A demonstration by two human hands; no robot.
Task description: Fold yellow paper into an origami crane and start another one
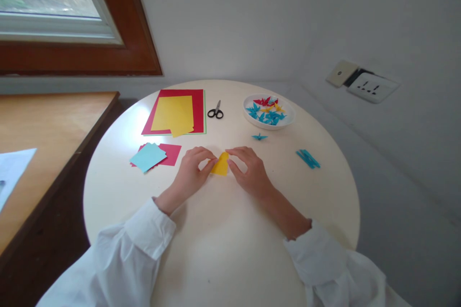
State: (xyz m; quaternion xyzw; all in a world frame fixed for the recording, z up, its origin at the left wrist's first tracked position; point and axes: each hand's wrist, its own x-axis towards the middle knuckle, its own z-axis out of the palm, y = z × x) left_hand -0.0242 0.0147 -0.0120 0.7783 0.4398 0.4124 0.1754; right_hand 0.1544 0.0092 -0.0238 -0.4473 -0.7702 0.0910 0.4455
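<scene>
A small piece of yellow paper [221, 165] is held up between my two hands, just above the round white table [230, 240]. My left hand [192, 170] pinches its left edge between thumb and fingers. On the other side, my right hand [252, 170] pinches the upper right corner. The paper looks bent or partly folded; its exact creases are too small to make out. Beyond my right hand lies a blue paper crane [259, 137]. Left of my left hand, a light blue paper square [148, 157] rests on red paper squares [172, 154].
Black-handled scissors [215, 111] lie near larger yellow sheets [173, 112] on red sheets [199, 110]. A white plate [248, 116] holds several red, yellow and blue cranes. Folded blue strips [308, 159] lie at right. A wooden desk [57, 120] stands at left.
</scene>
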